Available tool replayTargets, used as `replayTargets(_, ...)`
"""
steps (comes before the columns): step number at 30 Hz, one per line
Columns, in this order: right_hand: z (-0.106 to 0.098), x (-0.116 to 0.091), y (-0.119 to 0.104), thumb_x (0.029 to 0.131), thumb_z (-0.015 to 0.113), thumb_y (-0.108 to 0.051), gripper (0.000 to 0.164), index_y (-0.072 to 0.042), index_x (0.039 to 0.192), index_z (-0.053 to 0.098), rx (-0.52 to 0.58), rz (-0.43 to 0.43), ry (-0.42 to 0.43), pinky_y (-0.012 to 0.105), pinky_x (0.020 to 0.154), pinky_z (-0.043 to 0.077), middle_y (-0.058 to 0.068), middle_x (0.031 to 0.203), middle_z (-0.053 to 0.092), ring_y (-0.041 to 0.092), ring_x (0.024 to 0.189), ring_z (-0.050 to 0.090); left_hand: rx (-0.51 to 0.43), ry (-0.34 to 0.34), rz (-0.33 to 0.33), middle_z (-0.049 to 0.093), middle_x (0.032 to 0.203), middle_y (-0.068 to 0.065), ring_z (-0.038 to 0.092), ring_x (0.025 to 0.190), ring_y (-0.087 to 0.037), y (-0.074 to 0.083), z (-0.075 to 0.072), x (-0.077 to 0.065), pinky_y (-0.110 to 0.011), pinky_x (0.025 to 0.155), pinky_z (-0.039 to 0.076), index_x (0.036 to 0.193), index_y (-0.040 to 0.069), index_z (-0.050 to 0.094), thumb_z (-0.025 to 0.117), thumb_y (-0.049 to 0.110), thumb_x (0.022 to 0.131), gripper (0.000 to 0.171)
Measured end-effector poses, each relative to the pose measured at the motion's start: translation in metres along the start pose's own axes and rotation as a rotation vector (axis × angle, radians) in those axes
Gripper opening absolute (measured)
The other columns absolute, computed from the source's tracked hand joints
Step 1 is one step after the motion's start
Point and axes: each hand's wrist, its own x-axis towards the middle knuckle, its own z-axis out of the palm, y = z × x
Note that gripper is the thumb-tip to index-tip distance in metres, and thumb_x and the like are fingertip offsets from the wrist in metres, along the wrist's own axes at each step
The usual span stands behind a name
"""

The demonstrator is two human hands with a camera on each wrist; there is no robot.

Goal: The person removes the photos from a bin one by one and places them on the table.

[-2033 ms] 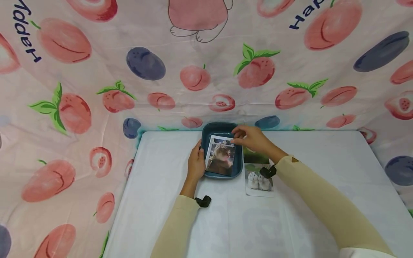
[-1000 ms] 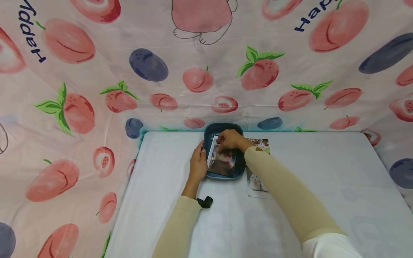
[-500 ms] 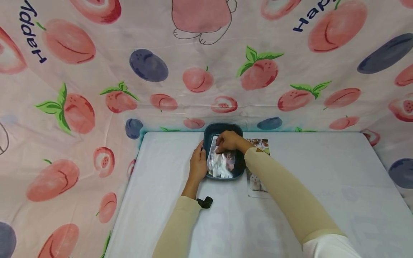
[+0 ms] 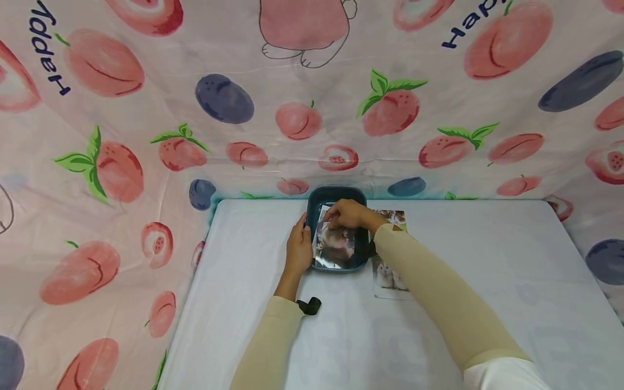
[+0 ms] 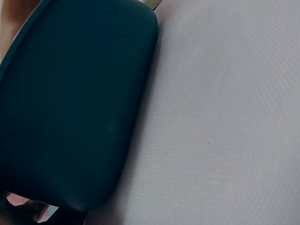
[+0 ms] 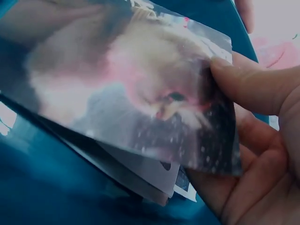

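Photo card (image 6: 122, 101): we judge its separation from the cards beneath (image 6: 145, 171) is in hand; next calls for a steady pinch and clean lift.
Right hand (image 4: 347, 213): pinches its edge, inside the tray (image 4: 336, 193).
Left hand (image 4: 298, 249): touches the tray's left side; whether it grips, we cannot tell.
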Motion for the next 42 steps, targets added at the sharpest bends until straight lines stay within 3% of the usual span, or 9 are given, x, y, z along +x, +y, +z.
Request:
replayTargets(5, -0.002, -0.003, 0.002, 0.096, 0.069, -0.015, 0.034, -0.017, 0.13, 0.072, 0.011, -0.058, -0.08, 0.025, 0.062, 0.048, -0.001, 0.072, 0.065, 0.01, 0.064, 0.056, -0.011, 0.004, -0.003, 0.05, 0.152, -0.019, 0.045, 0.143, -0.033, 0.001, 0.0, 0.0, -0.053, 0.119, 0.035, 0.158, 0.012, 0.038, 0.037, 0.021, 0.112, 0.047)
replayTargets(8, -0.003, -0.006, 0.001, 0.096, 0.068, -0.013, 0.038, -0.016, 0.134, 0.069, 0.009, -0.073, -0.086, 0.025, 0.056, 0.043, -0.002, 0.062, 0.057, 0.01, 0.056, 0.051, -0.009, 0.005, 0.003, 0.05, 0.151, -0.019, 0.046, 0.142, -0.034, 0.002, 0.0, 0.0, -0.053, 0.119, 0.035, 0.158, 0.011, 0.038, 0.037, 0.02, 0.112, 0.047)
replayTargets(14, -0.003, -0.013, 0.001, 0.094, 0.072, -0.014, 0.029, -0.013, 0.123, 0.07, 0.042, -0.039, 0.016, 0.028, 0.067, 0.053, 0.003, 0.09, 0.076, 0.012, 0.074, 0.065, -0.011, 0.005, -0.005, 0.05, 0.151, -0.019, 0.045, 0.143, -0.034, 0.003, 0.0, 0.0, -0.053, 0.119, 0.035, 0.158, 0.01, 0.038, 0.036, 0.02, 0.112, 0.047)
replayTargets(21, -0.005, -0.021, 0.01, 0.095, 0.073, -0.019, 0.024, -0.016, 0.119, 0.074, 0.125, -0.083, 0.134, 0.035, 0.074, 0.057, 0.006, 0.108, 0.077, 0.018, 0.088, 0.071, -0.005, 0.006, -0.015, 0.049, 0.152, -0.019, 0.045, 0.143, -0.034, 0.004, 0.001, 0.0, -0.054, 0.119, 0.035, 0.158, 0.012, 0.038, 0.036, 0.021, 0.112, 0.048)
replayTargets(25, -0.009, -0.028, 0.017, 0.096, 0.073, -0.021, 0.026, -0.019, 0.121, 0.075, 0.185, -0.09, 0.207, 0.034, 0.077, 0.056, 0.004, 0.117, 0.075, 0.018, 0.097, 0.07, -0.004, 0.016, -0.005, 0.05, 0.151, -0.019, 0.045, 0.143, -0.034, 0.002, 0.002, 0.001, -0.054, 0.119, 0.034, 0.158, 0.012, 0.039, 0.037, 0.021, 0.112, 0.047)
replayTargets(32, -0.021, -0.052, 0.022, 0.096, 0.073, -0.028, 0.03, -0.02, 0.125, 0.074, 0.305, -0.004, 0.279, 0.032, 0.07, 0.052, 0.006, 0.105, 0.071, 0.018, 0.083, 0.06, 0.008, 0.024, 0.001, 0.049, 0.153, -0.017, 0.044, 0.145, -0.032, -0.001, 0.004, 0.003, -0.052, 0.121, 0.034, 0.158, 0.015, 0.039, 0.036, 0.021, 0.112, 0.047)
replayTargets(35, -0.028, -0.064, 0.027, 0.096, 0.072, -0.033, 0.03, -0.025, 0.125, 0.074, 0.321, 0.021, 0.293, 0.033, 0.061, 0.048, 0.005, 0.105, 0.068, 0.017, 0.068, 0.052, 0.006, 0.024, -0.003, 0.049, 0.153, -0.017, 0.044, 0.145, -0.032, -0.001, 0.005, 0.003, -0.052, 0.121, 0.033, 0.159, 0.015, 0.039, 0.036, 0.021, 0.112, 0.047)
replayTargets(39, -0.035, -0.078, 0.04, 0.096, 0.072, -0.036, 0.033, -0.027, 0.128, 0.072, 0.32, 0.023, 0.307, 0.035, 0.063, 0.049, 0.005, 0.111, 0.067, 0.018, 0.073, 0.057, -0.001, 0.024, -0.005, 0.049, 0.153, -0.017, 0.045, 0.145, -0.032, 0.0, 0.005, 0.003, -0.052, 0.121, 0.033, 0.159, 0.015, 0.039, 0.036, 0.021, 0.112, 0.047)
replayTargets(42, -0.04, -0.09, 0.049, 0.096, 0.072, -0.036, 0.035, -0.024, 0.129, 0.071, 0.285, 0.017, 0.32, 0.036, 0.078, 0.053, 0.006, 0.114, 0.067, 0.018, 0.101, 0.063, 0.002, 0.028, -0.001, 0.05, 0.152, -0.017, 0.045, 0.144, -0.032, 0.001, 0.005, 0.003, -0.052, 0.121, 0.033, 0.158, 0.014, 0.039, 0.037, 0.021, 0.112, 0.047)
